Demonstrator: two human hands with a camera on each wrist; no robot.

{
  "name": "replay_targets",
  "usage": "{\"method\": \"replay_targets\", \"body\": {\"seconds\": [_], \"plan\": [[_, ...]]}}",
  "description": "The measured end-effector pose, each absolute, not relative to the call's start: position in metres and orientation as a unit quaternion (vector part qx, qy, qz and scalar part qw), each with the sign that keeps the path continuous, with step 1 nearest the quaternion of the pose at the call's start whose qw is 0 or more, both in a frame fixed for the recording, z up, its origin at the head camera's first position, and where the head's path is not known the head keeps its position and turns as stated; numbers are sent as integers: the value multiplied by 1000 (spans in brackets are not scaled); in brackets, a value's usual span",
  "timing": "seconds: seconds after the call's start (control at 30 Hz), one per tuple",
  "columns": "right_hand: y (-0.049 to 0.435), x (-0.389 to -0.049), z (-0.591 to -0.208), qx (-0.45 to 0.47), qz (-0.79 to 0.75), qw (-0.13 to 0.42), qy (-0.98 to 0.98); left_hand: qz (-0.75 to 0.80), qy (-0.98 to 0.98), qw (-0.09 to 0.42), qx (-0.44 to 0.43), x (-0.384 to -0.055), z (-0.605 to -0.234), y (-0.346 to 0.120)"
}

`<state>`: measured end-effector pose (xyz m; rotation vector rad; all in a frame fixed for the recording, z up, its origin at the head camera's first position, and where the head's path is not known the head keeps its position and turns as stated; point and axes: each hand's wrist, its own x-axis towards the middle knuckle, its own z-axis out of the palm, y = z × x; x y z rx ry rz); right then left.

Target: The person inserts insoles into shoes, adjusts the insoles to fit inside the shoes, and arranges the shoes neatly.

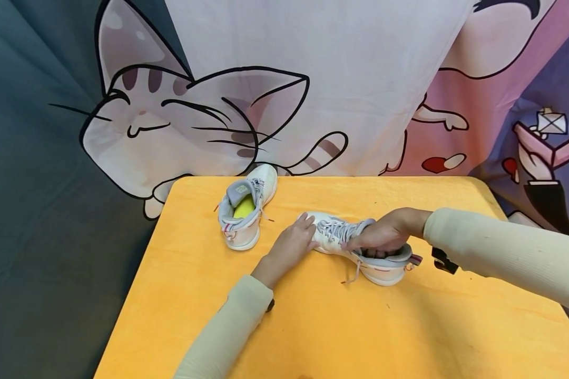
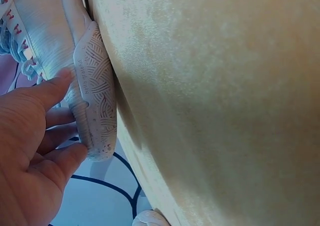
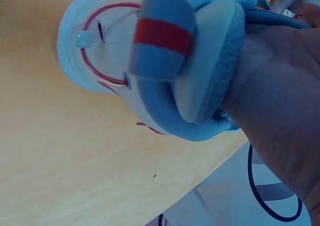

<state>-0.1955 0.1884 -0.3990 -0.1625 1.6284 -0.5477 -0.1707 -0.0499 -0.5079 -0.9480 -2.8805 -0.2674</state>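
A white and pale pink sneaker (image 1: 381, 275) with grey laces lies on the yellow table, its toe toward the left. My left hand (image 1: 289, 245) holds the toe end, with fingertips on the upper and the side of the sole in the left wrist view. My right hand (image 1: 384, 231) reaches into the shoe opening from above. Some of its curled fingers are inside, while one digit lies over the collar near the laces. What its fingertips touch inside is hidden. The heel with its red-striped pull tab (image 3: 162, 36) faces the right wrist camera.
The matching sneaker (image 1: 244, 237) stands at the back left of the yellow table (image 1: 313, 326), toe pointing away, with a yellow-green insole (image 1: 244, 207) inside. A cartoon-printed curtain (image 1: 341, 68) hangs behind the table's back edge. Loose lace ends trail beside both shoes.
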Motion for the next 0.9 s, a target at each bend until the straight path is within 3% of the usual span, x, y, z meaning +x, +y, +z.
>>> {"method": "replay_targets", "body": {"seconds": [0.47, 0.9], "plan": [[193, -203, -385, -112, -188, 616, 757, -77, -947, 48, -309, -171, -508, -48], [188, -210, -399, -90, -178, 613, 765, -56, -945, 64, -315, -172, -509, -49]]}}
